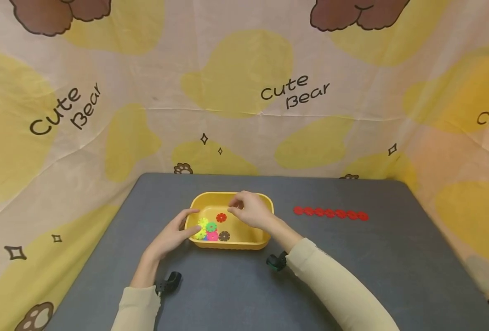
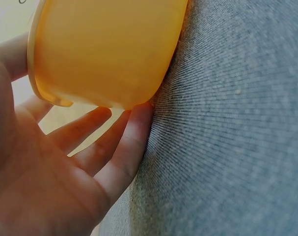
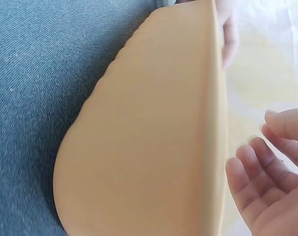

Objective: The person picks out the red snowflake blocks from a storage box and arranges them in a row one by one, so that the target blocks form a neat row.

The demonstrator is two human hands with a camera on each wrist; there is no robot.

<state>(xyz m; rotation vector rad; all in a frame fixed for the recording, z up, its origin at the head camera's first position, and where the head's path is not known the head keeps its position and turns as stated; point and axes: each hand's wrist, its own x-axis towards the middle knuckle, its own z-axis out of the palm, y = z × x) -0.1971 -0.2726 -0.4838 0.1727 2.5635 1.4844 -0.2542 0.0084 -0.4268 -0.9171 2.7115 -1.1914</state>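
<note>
A yellow plastic basin (image 1: 230,245) stands on the table. My left hand (image 1: 173,235) grips its left end, the thumb over the rim and the other fingers against the outer wall in the left wrist view. Snowflake-shaped plastic discs lie inside: a red disc (image 1: 221,218), a green disc (image 1: 211,227), a pink disc (image 1: 213,236), a brown disc (image 1: 224,236) and several yellow discs (image 1: 203,221), with a bit of blue mostly hidden. Over the basin's right half hangs my right hand (image 1: 250,209), fingers loosely bent, thumb near the index fingertip. No disc shows between them in the right wrist view.
To the right of the basin, a row of red discs (image 1: 330,213) lies on the grey table (image 1: 228,289), touching or overlapping. A printed cloth (image 1: 236,92) hangs behind the table and along its sides. Each wrist wears a small black camera (image 1: 171,281).
</note>
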